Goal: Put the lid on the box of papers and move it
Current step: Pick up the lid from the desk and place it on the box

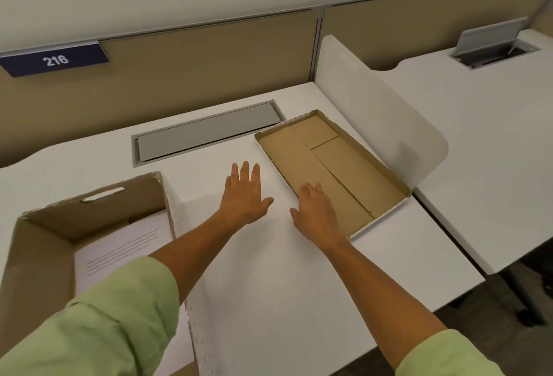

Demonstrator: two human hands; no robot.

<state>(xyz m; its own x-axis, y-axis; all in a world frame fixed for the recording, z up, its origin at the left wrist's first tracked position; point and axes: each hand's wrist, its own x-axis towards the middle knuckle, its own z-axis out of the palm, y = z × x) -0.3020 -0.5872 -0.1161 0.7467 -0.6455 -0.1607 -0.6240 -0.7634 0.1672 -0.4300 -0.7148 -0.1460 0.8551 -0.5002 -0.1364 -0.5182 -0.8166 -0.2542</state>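
hands (279, 202) spread empty; right fingertips (308, 188) over lid (353, 163).

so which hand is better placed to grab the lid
Right. The right hand is already over the near end of the upturned lid, while the left hand hovers open above bare desk beside it.

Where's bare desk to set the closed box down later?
Freest patch: near-right desk, bordered by the box, the lid and the desk's front edge. A smaller strip runs between the box and the grey cable hatch. Crowded: the middle, under the left hand and right hand, and the lid's corner.
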